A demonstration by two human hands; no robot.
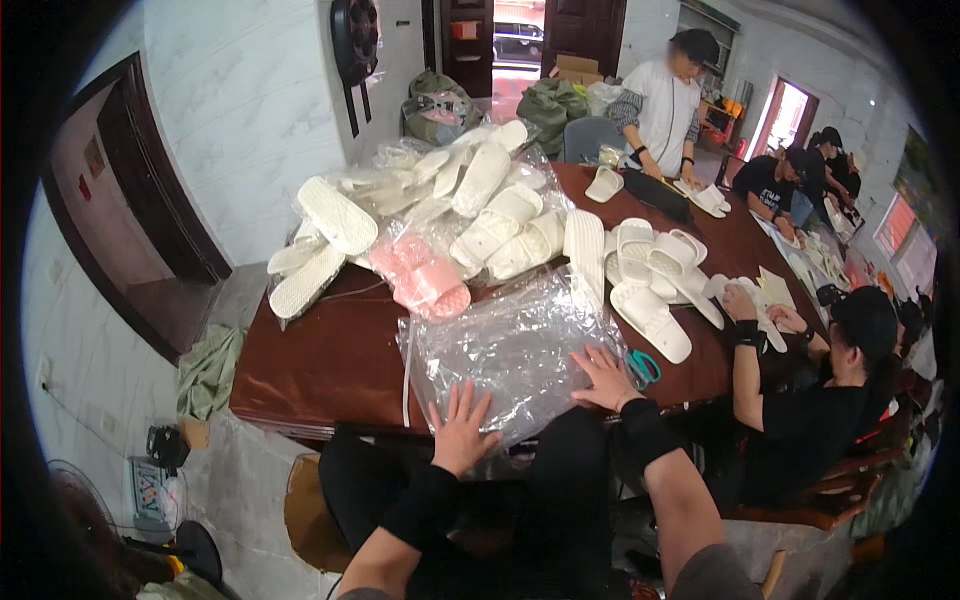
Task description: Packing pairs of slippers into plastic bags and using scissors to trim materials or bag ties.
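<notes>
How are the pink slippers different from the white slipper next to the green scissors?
The pink slippers are pink; the white slipper is white. The pink slippers sit inside a clear bag at the edge of the big heap, while the white slipper lies bare on the brown table, close to the green scissors. Both are open slide slippers of the same style.

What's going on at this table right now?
The person's left hand and right hand lie flat, fingers spread, on a stack of clear plastic bags at the near edge of the brown table. Teal scissors sit beside the right hand. White slippers and bagged pink ones are piled beyond. Other people work along the table's right side.
</notes>
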